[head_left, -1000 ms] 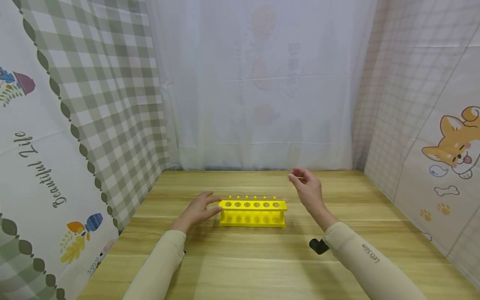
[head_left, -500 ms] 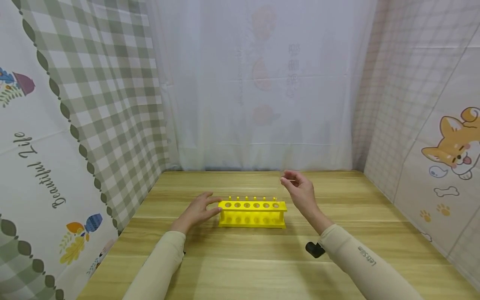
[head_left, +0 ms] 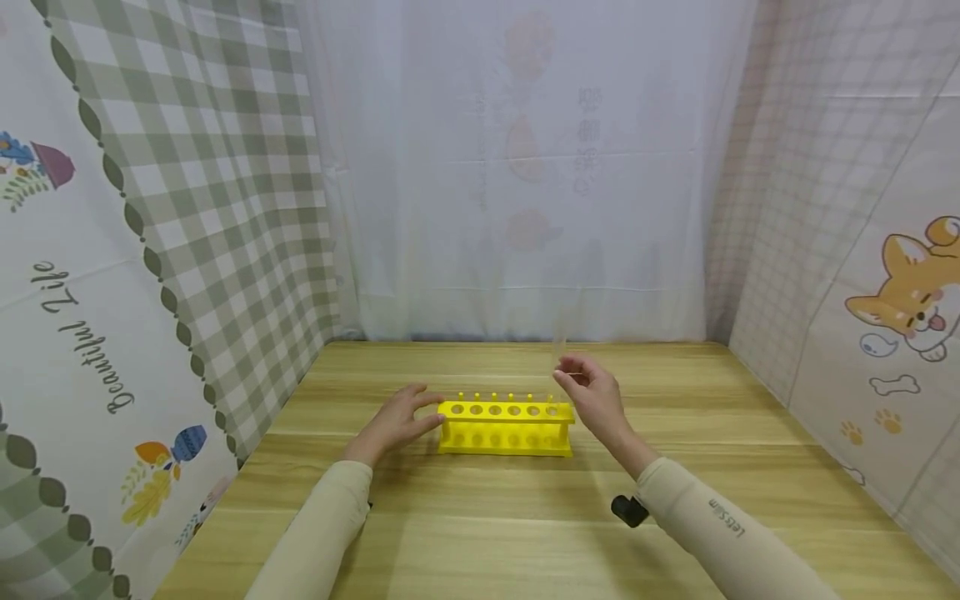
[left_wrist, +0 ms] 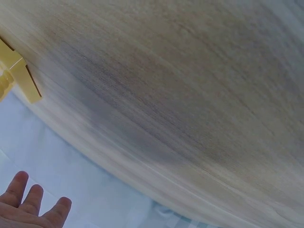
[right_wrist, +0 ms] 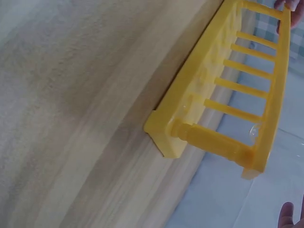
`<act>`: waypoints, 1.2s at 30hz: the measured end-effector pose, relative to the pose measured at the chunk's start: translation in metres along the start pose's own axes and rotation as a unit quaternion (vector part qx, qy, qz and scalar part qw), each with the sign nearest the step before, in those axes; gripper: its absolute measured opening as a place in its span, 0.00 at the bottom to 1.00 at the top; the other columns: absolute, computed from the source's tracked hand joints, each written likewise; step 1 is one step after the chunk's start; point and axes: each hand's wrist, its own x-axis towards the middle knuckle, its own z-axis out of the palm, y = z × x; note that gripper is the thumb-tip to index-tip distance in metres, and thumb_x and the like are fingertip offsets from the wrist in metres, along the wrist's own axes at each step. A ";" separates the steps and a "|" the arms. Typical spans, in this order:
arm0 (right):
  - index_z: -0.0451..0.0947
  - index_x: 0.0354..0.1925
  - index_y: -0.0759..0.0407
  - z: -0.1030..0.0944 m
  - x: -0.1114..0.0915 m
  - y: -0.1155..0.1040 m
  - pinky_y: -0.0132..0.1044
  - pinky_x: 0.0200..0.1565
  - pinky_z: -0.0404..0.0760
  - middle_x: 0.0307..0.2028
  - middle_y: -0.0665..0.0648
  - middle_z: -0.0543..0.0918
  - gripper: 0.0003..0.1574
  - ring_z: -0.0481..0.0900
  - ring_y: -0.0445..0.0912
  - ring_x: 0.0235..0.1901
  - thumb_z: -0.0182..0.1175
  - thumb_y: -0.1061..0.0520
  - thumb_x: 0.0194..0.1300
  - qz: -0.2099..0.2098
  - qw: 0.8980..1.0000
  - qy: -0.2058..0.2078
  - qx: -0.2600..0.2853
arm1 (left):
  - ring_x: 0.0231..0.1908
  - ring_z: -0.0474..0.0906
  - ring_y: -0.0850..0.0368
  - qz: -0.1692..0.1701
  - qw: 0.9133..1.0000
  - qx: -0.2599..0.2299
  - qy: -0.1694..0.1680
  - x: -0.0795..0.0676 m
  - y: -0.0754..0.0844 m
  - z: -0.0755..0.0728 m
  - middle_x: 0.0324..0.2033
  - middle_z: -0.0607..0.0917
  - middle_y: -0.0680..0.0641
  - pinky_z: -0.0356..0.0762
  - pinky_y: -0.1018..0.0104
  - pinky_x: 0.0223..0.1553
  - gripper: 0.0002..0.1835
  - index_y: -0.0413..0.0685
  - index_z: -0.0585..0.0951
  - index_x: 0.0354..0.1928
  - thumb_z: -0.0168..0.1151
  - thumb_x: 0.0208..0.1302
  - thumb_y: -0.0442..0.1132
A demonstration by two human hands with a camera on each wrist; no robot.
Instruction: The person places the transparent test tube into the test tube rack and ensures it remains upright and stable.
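Note:
A yellow test tube rack [head_left: 506, 413] stands upright on the table, with a row of round holes along its top plate and several short pegs behind them. At its left end, my left hand [head_left: 397, 423] steadies the top plate between thumb and forefinger; its other fingers [left_wrist: 32, 199] spread loosely in the left wrist view. My right hand [head_left: 592, 392] pinches a clear, upright test tube [head_left: 558, 342] over the rightmost hole. The tube is faint, and its rounded lower end overlaps the rack's top plate [right_wrist: 273, 102] in the right wrist view.
The wooden table [head_left: 480, 525] reaches back to a white curtain [head_left: 525, 208]. A green checked cloth [head_left: 225, 167] hangs on the left, and a cloth with a cartoon dog [head_left: 911, 292] on the right. A black piece [head_left: 628, 510] shows under the right wrist.
My right hand has moved left and downward, bringing the clear test tube over the rack's right end. The left hand and the rack have stayed in place.

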 end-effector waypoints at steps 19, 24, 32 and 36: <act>0.78 0.55 0.66 0.008 -0.013 0.029 0.24 0.43 0.79 0.48 0.62 0.83 0.19 0.82 0.52 0.46 0.64 0.58 0.69 0.035 0.999 -0.014 -0.011 | 0.71 0.55 0.33 -0.002 1.000 0.001 -0.003 0.001 -0.002 0.002 0.71 0.62 0.32 0.55 0.34 0.66 0.28 0.47 0.76 0.66 0.57 0.72 0.56; 0.78 0.54 0.66 0.009 -0.014 0.031 0.29 0.47 0.80 0.48 0.62 0.83 0.19 0.82 0.53 0.48 0.64 0.59 0.69 0.036 0.999 -0.011 -0.017 | 0.71 0.55 0.33 -0.004 1.000 -0.001 -0.001 0.001 0.000 0.001 0.71 0.62 0.34 0.55 0.34 0.66 0.28 0.49 0.76 0.66 0.57 0.72 0.56; 0.78 0.55 0.65 0.009 -0.017 0.034 0.50 0.55 0.79 0.50 0.62 0.84 0.20 0.79 0.56 0.56 0.65 0.57 0.68 0.024 0.998 -0.017 -0.046 | 0.70 0.56 0.33 -0.003 1.000 0.006 0.002 0.001 -0.001 0.002 0.70 0.63 0.34 0.57 0.34 0.66 0.27 0.48 0.77 0.66 0.57 0.72 0.56; 0.78 0.55 0.65 0.009 -0.018 0.035 0.52 0.56 0.78 0.51 0.62 0.84 0.21 0.78 0.56 0.57 0.65 0.55 0.68 0.029 0.998 -0.018 -0.051 | 0.70 0.56 0.33 -0.004 1.000 0.006 0.001 0.001 -0.001 0.001 0.70 0.64 0.34 0.56 0.34 0.66 0.27 0.48 0.77 0.65 0.57 0.72 0.55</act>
